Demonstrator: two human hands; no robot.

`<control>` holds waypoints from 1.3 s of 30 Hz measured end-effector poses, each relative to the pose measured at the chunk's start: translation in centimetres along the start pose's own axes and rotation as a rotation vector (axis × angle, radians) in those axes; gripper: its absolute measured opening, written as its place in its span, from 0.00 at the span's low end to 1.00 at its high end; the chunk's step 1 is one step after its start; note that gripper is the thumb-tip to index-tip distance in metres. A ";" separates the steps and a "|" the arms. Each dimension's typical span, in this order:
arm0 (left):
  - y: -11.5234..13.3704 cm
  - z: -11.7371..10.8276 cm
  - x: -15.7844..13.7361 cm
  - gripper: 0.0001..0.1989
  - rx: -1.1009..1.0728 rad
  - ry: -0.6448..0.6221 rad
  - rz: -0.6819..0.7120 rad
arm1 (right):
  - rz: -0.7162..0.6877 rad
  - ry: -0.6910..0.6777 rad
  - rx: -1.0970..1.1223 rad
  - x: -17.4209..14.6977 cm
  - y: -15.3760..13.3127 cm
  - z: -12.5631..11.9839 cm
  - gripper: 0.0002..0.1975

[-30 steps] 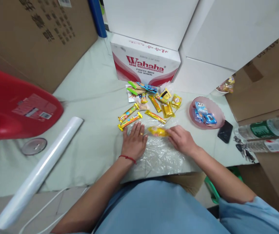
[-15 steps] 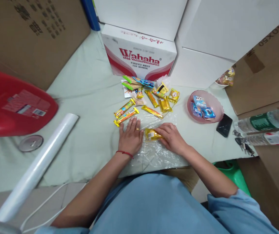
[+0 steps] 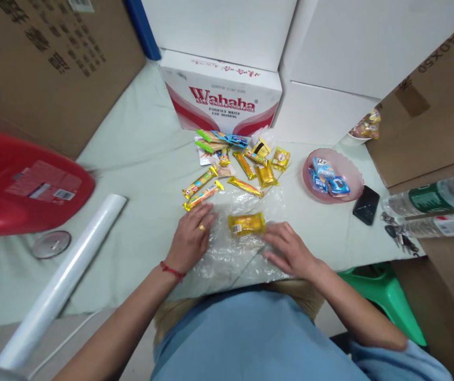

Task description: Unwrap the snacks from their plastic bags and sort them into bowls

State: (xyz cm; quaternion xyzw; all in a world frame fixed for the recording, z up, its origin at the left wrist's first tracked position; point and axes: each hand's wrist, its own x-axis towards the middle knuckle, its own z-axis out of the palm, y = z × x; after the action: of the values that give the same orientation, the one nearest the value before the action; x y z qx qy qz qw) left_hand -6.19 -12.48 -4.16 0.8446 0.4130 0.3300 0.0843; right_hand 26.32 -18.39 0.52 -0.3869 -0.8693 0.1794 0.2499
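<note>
A yellow-wrapped snack packet [image 3: 246, 224] lies on a crinkled sheet of clear plastic film [image 3: 227, 262] in front of me. Just right of the packet is my right hand [image 3: 288, 248], fingers apart and holding nothing; its fingertips are close to the packet's end. My left hand [image 3: 192, 233] rests at the film's left side with its fingers loosely stretched and nothing in them. Beyond its fingertips lie yellow snack bars [image 3: 203, 195]. Farther back is a loose pile of more yellow packets [image 3: 265, 173] and green-and-blue snack packs [image 3: 221, 139].
A pink bowl [image 3: 333, 177] holds blue packets. Beside it are a phone [image 3: 365, 205], keys [image 3: 399, 236] and plastic bottles [image 3: 437, 199]. A white Wahaha carton [image 3: 221, 100] stands behind the pile. At left are a film roll [image 3: 62, 280], a round lid [image 3: 51, 244] and a red container [image 3: 32, 180].
My right hand has let go of the yellow packet and drawn slightly right and down. My left hand has moved left, away from the packet. The packet now lies flat on the film.
</note>
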 end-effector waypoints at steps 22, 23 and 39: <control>-1.4 -3.7 -3.3 0.31 -0.094 -0.389 0.047 | 0.499 -0.210 0.540 4.9 2.8 -4.9 0.13; -1.0 -3.7 -3.3 0.30 -0.090 -0.363 0.045 | 0.548 -0.219 0.572 5.3 3.2 -4.8 0.15; -1.2 -1.7 -1.7 0.15 -0.249 -0.275 -0.321 | 0.812 -0.335 0.743 6.2 7.0 -4.6 0.20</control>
State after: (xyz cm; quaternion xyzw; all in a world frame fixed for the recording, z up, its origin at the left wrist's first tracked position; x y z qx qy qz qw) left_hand -8.78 -13.17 -4.19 0.7883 0.4825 0.2428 0.2947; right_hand 29.47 -8.70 2.54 -0.5421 -0.5575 0.6131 0.1391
